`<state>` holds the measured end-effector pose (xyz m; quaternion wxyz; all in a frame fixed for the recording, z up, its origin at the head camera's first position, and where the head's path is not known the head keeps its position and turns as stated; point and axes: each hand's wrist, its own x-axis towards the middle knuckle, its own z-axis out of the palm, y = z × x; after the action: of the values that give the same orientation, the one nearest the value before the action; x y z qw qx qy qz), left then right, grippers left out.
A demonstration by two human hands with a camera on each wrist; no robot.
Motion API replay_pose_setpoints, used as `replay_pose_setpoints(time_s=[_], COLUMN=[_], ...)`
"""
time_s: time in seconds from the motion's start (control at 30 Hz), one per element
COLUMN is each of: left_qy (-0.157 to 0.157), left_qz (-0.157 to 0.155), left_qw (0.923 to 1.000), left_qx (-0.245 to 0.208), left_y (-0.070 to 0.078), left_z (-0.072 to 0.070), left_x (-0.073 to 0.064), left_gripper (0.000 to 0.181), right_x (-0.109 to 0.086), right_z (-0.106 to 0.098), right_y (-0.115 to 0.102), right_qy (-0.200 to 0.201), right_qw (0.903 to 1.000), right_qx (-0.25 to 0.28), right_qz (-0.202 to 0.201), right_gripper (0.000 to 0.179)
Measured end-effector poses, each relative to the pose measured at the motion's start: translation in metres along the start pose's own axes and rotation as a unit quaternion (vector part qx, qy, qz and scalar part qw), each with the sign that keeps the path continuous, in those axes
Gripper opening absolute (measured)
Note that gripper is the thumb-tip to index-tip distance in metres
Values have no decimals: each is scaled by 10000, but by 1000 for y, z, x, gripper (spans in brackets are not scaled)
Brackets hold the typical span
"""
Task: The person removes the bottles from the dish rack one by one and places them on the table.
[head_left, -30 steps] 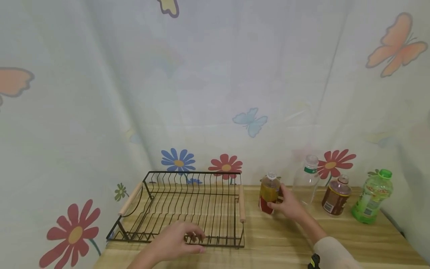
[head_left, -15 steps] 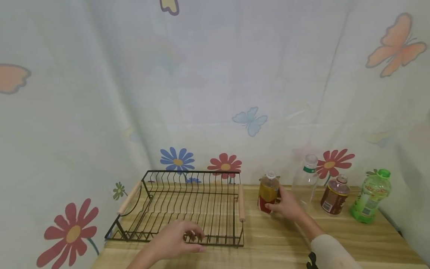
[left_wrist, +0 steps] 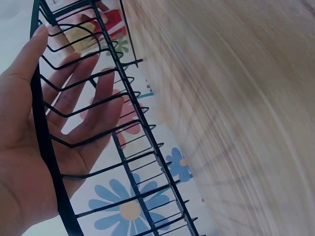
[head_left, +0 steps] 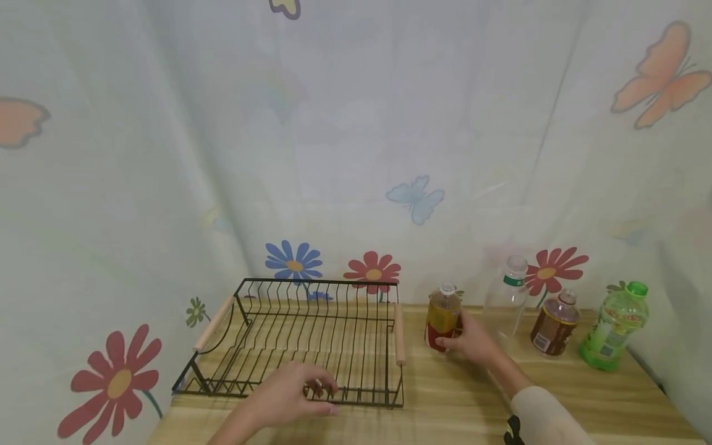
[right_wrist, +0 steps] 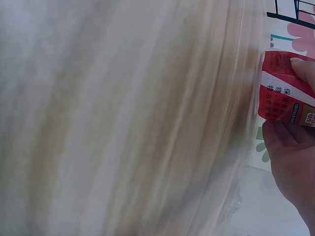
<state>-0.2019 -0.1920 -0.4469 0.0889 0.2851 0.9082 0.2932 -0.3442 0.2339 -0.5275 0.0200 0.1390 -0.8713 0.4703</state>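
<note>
In the head view, my right hand point(head_left: 473, 340) holds a bottle with a yellow and red label point(head_left: 442, 321), thumb on its near side and fingers behind it. The bottle is upright on the table, its mouth uncapped. White print on the red part of the label faces the right wrist camera, with my thumb lying across it. My left hand point(head_left: 292, 395) hovers at the front edge of a black wire dish rack point(head_left: 328, 340) with loosely bent fingers and holds nothing. From the left wrist, that rack's bars point(left_wrist: 93, 103) cross in front of the fingers; contact is unclear.
Right of the held bottle stand a tall clear bottle point(head_left: 505, 309), a brown-labelled bottle point(head_left: 555, 324) and a green bottle point(head_left: 614, 327). Wooden handles point(head_left: 400, 334) flank the rack. A flower-printed curtain point(head_left: 334, 154) hangs behind the wooden table point(head_left: 445, 402).
The held bottle and my right hand have shifted very slightly left relative to the clear bottle. My left hand stays at the rack's front edge.
</note>
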Motion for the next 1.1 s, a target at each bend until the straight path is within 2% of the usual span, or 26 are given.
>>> replay_pose_setpoints(time_s=[0.13,0.27,0.4,0.57,0.73,0.8,0.9,1.0,1.1], left_qy=[-28,-223,-395,-436,-219,-58,159,466,928], left_qz=[5,-89,-119,-83,-52,-1,190,399,562], left_qw=[10000,9991,9973,9971,9988,9999,9990,9950,9882], left_qx=[-62,-344,-607,-623,-436,-157,370,782,1078], left_y=[2,3,5,12,26,35,54,82,108], left_z=[0,0,-1,-3,-14,-20,-33,-50,-67], left_x=[5,10,13,17,18,18,20,27,39], left_gripper=[43,38,34,42,48,57,72,79,87], right_x=[0,-6,-18,-38,-61,-72,-89,-103,-111], right_z=[-5,-11,-18,-35,-55,-64,-78,-94,-108], right_y=[1,1,0,-5,-20,-34,-67,-110,-149], right_qy=[-13,-78,-202,-336,-511,-620,-772,-935,-852], right_qw=[9999,9999,9998,9989,9940,9889,9777,9649,9530], right_qx=[100,63,-83,-319,-825,-1141,-1712,-2185,-2562], right_qz=[-4,-50,-20,74,-497,-721,-942,-1114,-1375], right_gripper=[87,89,92,95,88,86,85,90,91])
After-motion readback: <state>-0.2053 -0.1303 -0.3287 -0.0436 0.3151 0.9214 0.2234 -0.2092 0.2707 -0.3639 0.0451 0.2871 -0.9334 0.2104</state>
